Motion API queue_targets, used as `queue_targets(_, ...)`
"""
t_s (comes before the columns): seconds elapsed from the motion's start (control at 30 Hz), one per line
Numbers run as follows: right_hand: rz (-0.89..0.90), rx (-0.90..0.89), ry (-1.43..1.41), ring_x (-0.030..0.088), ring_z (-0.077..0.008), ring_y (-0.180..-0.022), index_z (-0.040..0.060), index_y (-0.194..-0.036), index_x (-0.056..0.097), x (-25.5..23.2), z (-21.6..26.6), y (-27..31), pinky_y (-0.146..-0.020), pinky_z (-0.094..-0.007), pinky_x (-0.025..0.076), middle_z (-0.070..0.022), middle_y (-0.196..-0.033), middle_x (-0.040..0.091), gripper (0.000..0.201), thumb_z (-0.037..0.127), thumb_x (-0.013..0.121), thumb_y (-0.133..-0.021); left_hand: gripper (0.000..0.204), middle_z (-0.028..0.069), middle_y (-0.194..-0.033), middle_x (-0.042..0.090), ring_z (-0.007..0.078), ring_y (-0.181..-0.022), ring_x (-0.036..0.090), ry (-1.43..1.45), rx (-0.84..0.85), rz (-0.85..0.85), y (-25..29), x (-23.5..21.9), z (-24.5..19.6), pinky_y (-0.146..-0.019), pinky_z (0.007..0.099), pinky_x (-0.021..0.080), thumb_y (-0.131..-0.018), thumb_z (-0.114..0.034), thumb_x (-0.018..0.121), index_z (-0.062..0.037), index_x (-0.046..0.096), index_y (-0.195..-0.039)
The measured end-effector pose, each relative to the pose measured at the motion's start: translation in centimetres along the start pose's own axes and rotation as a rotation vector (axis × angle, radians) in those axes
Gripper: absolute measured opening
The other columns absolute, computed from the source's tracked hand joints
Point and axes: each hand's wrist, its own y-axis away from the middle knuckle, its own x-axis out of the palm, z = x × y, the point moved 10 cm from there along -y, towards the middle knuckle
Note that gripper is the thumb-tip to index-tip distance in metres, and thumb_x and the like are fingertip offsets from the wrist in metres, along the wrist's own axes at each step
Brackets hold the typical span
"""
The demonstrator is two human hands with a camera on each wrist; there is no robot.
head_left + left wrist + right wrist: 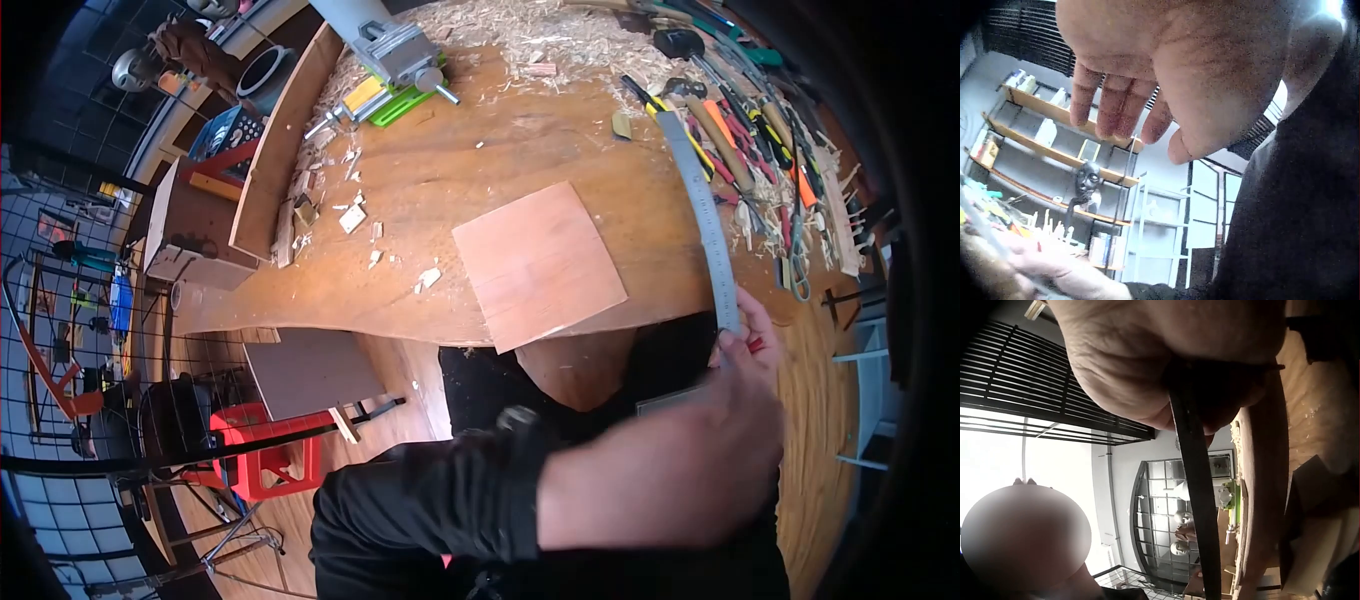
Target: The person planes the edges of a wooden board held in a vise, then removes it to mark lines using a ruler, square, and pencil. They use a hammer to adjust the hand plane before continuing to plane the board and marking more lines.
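In the head view a metal ruler (708, 220) reaches up over the bench's right part, its lower end gripped by my right hand (760, 335). A small red item shows at those fingers. The right wrist view has my right hand (1147, 356) curled round the dark-looking ruler (1197, 487), with a thin pointed tip beside it. My left hand (670, 465), blurred, crosses in front of the right forearm. From the left wrist, that left hand (1166, 69) shows loose fingers holding nothing. A square thin wooden board (540, 265) lies at the bench's front edge, slightly overhanging.
A vise (400, 60) with a green base stands at the back left. Hand tools (750, 140) and wood shavings (540, 35) cover the back and right of the bench (420, 200). Small offcuts lie left of the board. A red stool (270, 450) is below, left.
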Motion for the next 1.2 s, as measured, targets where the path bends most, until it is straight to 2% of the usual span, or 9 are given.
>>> queue_targets(0.03,0.016,0.0,-0.03,0.06,-0.0056,-0.064,-0.0028,-0.15,0.052,-0.3,-0.2,-0.1,-0.059,-0.019,0.046,-0.0013,-0.082,0.067,0.059,0.011,0.072,-0.096,0.028,0.0216,-0.104,0.066,0.0371,-0.106,0.066,0.245,-0.027,-0.051,1.4,0.3,2.1,-0.096,0.0467,0.054,-0.078,-0.021,0.064,0.0033,0.067,-0.091)
queue_targets(0.1,0.032,0.015,0.005,0.061,-0.0057,-0.064,-0.003,-0.15,0.051,0.0,0.6,0.0,-0.059,-0.0189,0.046,-0.0016,-0.083,0.068,0.059,0.01,0.071,-0.096,0.033,0.019,-0.113,0.065,0.0365,-0.113,0.065,0.192,-0.147,0.124,4.8,3.9,6.3,-0.098,0.0458,0.053,-0.076,-0.015,0.073,0.0004,0.067,-0.104)
queue_targets(0.13,0.055,0.035,0.038,0.061,-0.0057,-0.064,-0.0033,-0.15,0.051,0.4,0.8,0.1,-0.059,-0.0189,0.046,-0.0019,-0.084,0.068,0.059,0.009,0.071,-0.096,0.042,0.0184,-0.118,0.064,0.0381,-0.115,0.064,0.178,-0.248,0.099,6.3,4.2,8.7,-0.1,0.0466,0.053,-0.075,-0.017,0.079,-0.0003,0.066,-0.112)
queue_targets(0.2,0.054,0.039,0.036,0.062,-0.0059,-0.064,-0.0032,-0.15,0.051,0.4,0.8,0.1,-0.059,-0.0188,0.046,-0.0019,-0.084,0.069,0.058,0.007,0.071,-0.096,0.055,0.0249,-0.132,0.06,0.0443,-0.126,0.058,0.093,-0.442,0.175,9.5,4.8,12.5,-0.108,0.0516,0.048,-0.078,-0.024,0.086,0.0006,0.065,-0.122)
queue_targets(0.33,0.096,0.07,0.028,0.062,-0.0059,-0.065,-0.0021,-0.15,0.051,1.0,0.4,0.1,-0.06,-0.0191,0.046,-0.0018,-0.084,0.07,0.057,0.007,0.071,-0.097,0.083,0.0321,-0.148,0.051,0.0511,-0.141,0.047,0.016,-0.626,0.286,13.3,4.3,16.6,-0.118,0.0549,0.04,-0.075,-0.036,0.092,0.0044,0.059,-0.139)
queue_targets(0.47,0.107,0.072,0.002,0.064,-0.0062,-0.067,-0.0021,-0.15,0.051,1.9,0.3,0.0,-0.06,-0.0192,0.046,-0.0025,-0.086,0.07,0.057,0.006,0.072,-0.097,0.097,0.0338,-0.155,0.046,0.0502,-0.146,0.044,0.029,-0.681,0.341,15.7,4.8,17.8,-0.122,0.0584,0.035,-0.07,-0.044,0.093,0.0031,0.055,-0.146)
queue_targets(0.73,0.17,0.069,0.009,0.065,-0.0077,-0.069,-0.0027,-0.15,0.051,3.2,0.2,-0.3,-0.062,-0.0207,0.048,-0.0037,-0.088,0.07,0.056,0.003,0.07,-0.097,0.092,0.0337,-0.154,0.049,0.0509,-0.144,0.046,0.077,-0.705,0.23,16.2,4.6,17.9,-0.123,0.0566,0.035,-0.068,-0.039,0.094,0.0014,0.061,-0.143)
queue_targets(0.8,0.176,0.076,0.009,0.066,-0.0078,-0.069,-0.0029,-0.15,0.051,3.3,-0.1,-0.3,-0.062,-0.0209,0.049,-0.004,-0.088,0.071,0.056,0.002,0.07,-0.097,0.092,0.0348,-0.153,0.05,0.0519,-0.143,0.047,0.083,-0.703,0.19,16.0,4.3,17.9,-0.121,0.0542,0.038,-0.065,-0.035,0.096,0.0054,0.062,-0.141)
queue_targets(1.2,0.184,0.101,0.013,0.066,-0.0083,-0.071,-0.0037,-0.15,0.05,4.2,-0.3,-0.1,-0.066,-0.0221,0.052,-0.005,-0.091,0.071,0.057,-0.002,0.069,-0.096,0.093,0.0344,-0.151,0.052,0.051,-0.142,0.049,0.094,-0.694,0.094,16.9,4.5,18.1,-0.12,0.0545,0.038,-0.06,-0.036,0.098,0.0035,0.065,-0.138)
